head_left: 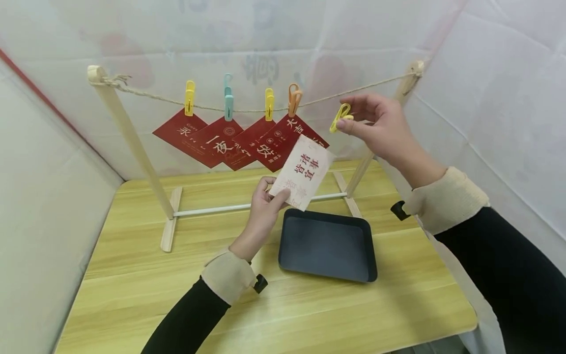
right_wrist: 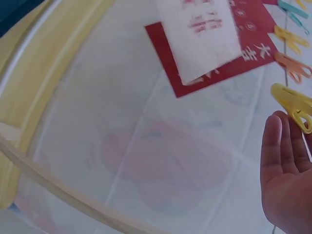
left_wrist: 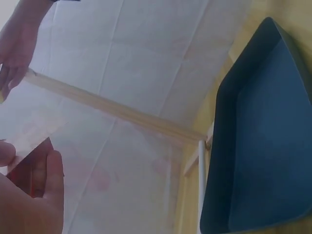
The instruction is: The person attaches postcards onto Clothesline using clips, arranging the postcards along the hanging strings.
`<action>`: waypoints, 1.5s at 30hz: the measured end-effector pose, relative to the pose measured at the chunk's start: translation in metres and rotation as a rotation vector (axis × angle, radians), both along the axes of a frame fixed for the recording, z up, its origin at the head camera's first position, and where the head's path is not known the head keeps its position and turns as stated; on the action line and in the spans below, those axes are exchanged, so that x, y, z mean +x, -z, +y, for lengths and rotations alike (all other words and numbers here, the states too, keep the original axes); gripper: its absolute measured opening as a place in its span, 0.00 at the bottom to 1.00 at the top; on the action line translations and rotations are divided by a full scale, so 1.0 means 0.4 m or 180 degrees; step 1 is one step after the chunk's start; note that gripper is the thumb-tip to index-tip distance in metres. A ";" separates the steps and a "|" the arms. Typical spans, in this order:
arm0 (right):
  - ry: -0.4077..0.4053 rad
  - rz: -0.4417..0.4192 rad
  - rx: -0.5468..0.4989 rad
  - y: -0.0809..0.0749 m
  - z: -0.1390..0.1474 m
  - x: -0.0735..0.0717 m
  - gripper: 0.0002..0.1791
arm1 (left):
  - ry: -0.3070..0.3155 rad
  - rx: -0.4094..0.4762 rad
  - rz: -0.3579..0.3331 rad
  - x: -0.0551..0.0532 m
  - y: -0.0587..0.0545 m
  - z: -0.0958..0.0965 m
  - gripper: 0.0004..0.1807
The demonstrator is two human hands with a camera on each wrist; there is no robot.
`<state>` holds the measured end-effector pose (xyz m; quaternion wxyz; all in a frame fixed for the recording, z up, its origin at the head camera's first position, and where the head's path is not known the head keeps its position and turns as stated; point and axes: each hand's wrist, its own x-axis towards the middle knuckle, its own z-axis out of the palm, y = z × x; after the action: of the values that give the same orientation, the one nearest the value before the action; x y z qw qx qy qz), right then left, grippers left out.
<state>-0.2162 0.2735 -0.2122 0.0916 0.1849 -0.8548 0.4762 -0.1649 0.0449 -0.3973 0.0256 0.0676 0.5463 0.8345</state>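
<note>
Between thumb and fingers, my left hand point(head_left: 265, 206) pinches a pale card point(head_left: 305, 172) with red characters, tilted in front of the rightmost hanging red card point(head_left: 283, 142). My right hand point(head_left: 380, 123) holds a yellow clothespin point(head_left: 341, 117) near the rope point(head_left: 353, 90), right of the hung cards. In the right wrist view that yellow clothespin point(right_wrist: 295, 105) sits at the fingertips. Several red cards hang overlapping from the rope, held by a yellow clip point(head_left: 189, 98), a teal clip point(head_left: 228, 103), another yellow clip point(head_left: 269, 104) and an orange clip point(head_left: 294, 100).
A wooden rack with a left post point(head_left: 132, 142) and a right post point(head_left: 364, 172) carries the rope, with a white bar point(head_left: 212, 210) low between them. A dark tray point(head_left: 327, 246) lies on the wooden table point(head_left: 132, 295). White cloth walls point(head_left: 499, 98) surround the table.
</note>
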 end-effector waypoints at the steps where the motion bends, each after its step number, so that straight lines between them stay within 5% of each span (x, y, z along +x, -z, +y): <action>1: -0.0026 -0.0026 -0.0029 -0.008 -0.002 -0.003 0.23 | 0.0007 -0.0001 -0.0007 -0.002 -0.001 0.003 0.12; 9: -0.0031 -0.0185 0.0035 -0.067 -0.017 -0.020 0.25 | 0.0134 -0.0042 -0.0043 -0.014 -0.017 0.023 0.19; 17: -0.0024 0.0197 0.0500 -0.116 -0.024 -0.052 0.22 | 0.0180 -0.0105 0.0014 -0.036 -0.041 0.045 0.13; 25: -0.0034 0.0564 0.0572 -0.161 -0.028 -0.082 0.14 | 0.0267 -0.0085 0.0102 -0.064 -0.064 0.085 0.08; 34: -0.0051 0.0690 0.0805 -0.179 -0.042 -0.120 0.12 | 0.0361 0.0060 0.0047 -0.086 -0.072 0.117 0.07; 40: -0.0109 0.0525 0.0784 -0.193 -0.051 -0.142 0.13 | 0.0330 0.0062 -0.0042 -0.106 -0.067 0.129 0.08; 45: -0.0072 0.0550 0.1113 -0.197 -0.063 -0.150 0.13 | 0.0342 0.0053 -0.0066 -0.119 -0.062 0.139 0.09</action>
<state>-0.2760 0.2483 -0.1335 0.1257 0.2478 -0.9113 0.3038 -0.2124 0.1005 -0.3723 0.0755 0.0884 0.5346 0.8370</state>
